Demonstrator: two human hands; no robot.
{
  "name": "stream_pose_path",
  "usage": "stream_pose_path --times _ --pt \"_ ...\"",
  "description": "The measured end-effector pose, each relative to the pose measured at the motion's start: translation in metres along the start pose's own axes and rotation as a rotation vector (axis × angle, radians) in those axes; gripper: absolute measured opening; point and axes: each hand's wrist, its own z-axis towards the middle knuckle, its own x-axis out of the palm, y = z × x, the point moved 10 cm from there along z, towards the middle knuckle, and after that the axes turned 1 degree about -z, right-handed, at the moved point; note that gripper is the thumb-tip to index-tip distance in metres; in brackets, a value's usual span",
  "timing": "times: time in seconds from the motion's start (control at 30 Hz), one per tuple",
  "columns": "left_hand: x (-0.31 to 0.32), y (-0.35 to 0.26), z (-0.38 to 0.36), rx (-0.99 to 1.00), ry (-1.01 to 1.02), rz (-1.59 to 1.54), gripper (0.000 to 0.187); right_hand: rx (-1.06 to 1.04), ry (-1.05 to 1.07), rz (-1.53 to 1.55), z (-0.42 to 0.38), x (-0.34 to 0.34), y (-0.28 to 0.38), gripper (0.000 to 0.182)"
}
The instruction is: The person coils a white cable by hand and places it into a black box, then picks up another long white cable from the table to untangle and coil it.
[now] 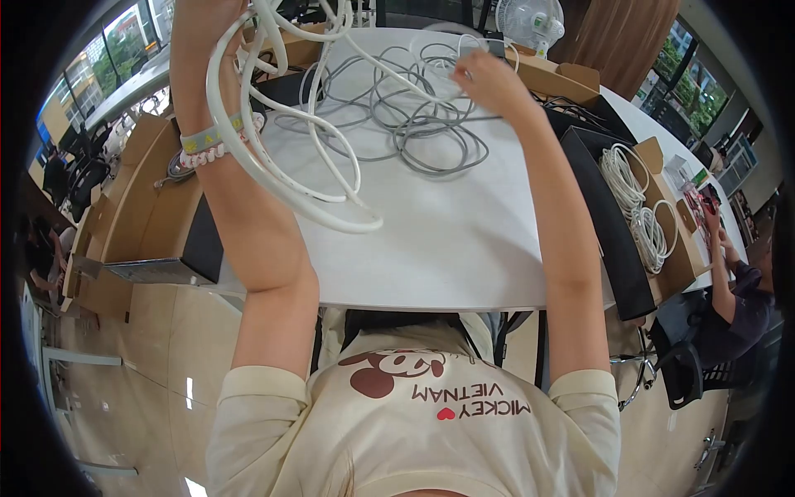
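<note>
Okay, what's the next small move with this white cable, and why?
I'd have the right hand gently ease the white cable clear of the grey cable before gathering more. White loops hang by the left hand, and a white strand crosses the loose grey tangle, so a hard pull might snag. The right fingers are blurred; I can't tell their grip.

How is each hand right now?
Left hand: fingers out of frame, white cable loops beside it; grip unclear.
Right hand: blurred, fingers curled; can't tell if holding anything.
</note>
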Motion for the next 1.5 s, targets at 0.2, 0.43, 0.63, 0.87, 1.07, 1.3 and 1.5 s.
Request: stream_pose_path --times 0.2,0.43,0.63,0.87,1.07,1.3,1.5 --pt "-0.017 0.011 -0.005 -0.096 -0.128 0.055 0.037 0.107 -0.974 -0.37 -0.06 -0.155 -0.003 0.054" --pt "-0.045 0.099 -0.008 -0.524 0.117 0.314 0.032 0.192 -1.131 0.324 -0.099 -0.201 -0.105 0.025" --pt "-0.087 0.134 -0.014 -0.518 0.028 0.504 0.035 0.256 -1.105 0.874 -0.118 -0.202 -0.149 0.026" --pt "-0.163 0.215 -0.038 -0.821 0.258 0.961 0.075 0.155 -1.417 1.108 -0.154 -0.219 -0.152 0.023" --pt "-0.038 0.077 -0.015 -0.558 0.228 1.276 0.055 0.093 -1.417 1.037 -0.157 -0.235 -0.136 0.017" --pt "0.096 0.177 -0.073 -0.486 0.888 1.18 0.081 0.032 -1.412 1.05 -0.154 -0.24 -0.103 0.015" --pt "0.117 0.271 -0.165 -0.638 1.18 1.301 0.054 0.015 -1.384 0.957 -0.15 -0.243 -0.084 0.016"
